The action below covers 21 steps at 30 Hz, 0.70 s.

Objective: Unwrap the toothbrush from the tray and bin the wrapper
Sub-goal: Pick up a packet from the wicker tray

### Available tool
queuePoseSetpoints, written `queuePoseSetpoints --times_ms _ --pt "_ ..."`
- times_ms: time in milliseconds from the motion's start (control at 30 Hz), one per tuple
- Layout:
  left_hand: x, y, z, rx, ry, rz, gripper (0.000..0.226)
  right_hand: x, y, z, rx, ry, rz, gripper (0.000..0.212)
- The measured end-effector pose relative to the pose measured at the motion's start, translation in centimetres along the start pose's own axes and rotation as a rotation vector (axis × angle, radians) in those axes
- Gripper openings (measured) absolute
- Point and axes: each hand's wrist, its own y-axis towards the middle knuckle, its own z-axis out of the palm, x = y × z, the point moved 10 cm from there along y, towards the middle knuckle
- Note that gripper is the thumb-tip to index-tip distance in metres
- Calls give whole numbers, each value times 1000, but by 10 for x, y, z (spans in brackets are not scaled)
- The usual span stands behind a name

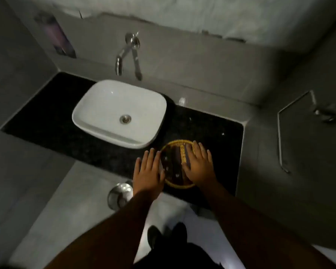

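Observation:
A round yellow woven tray (176, 143) sits on the black counter to the right of the basin, near the front edge. Dark wrapped items (173, 167) lie inside it; I cannot tell which one is the toothbrush. My left hand (148, 170) rests flat at the tray's left rim, fingers spread, with something pale just showing under its thumb side. Fingers apart, my right hand (199, 164) lies over the tray's right half. Neither hand visibly grips anything. A shiny round metal bin (119, 195) stands on the floor below the counter, left of my left forearm.
A white rectangular basin (97, 105) sits on the black counter (47, 121), with a chrome wall tap (122, 55) above it. A metal towel ring (291, 121) hangs on the right wall. My feet (167, 235) stand on the grey floor below.

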Motion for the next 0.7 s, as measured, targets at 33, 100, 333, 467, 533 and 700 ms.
queuePoseSetpoints --times_ms 33,100,333,467,533,700 --pt "5 -7 15 64 3 -40 72 -2 -4 14 35 9 2 80" --pt "11 -19 33 117 0 -92 71 -7 -10 33 49 14 -1 77" --pt "11 -45 72 154 9 -106 72 -24 -25 86 186 99 151 60" --pt "9 -44 76 165 8 -85 72 -31 -15 92 223 190 303 54" --pt "10 -44 72 146 7 -84 72 -34 -8 94 226 167 358 57" --pt "12 -47 64 132 35 -64 72 -46 0 99 212 206 528 52"
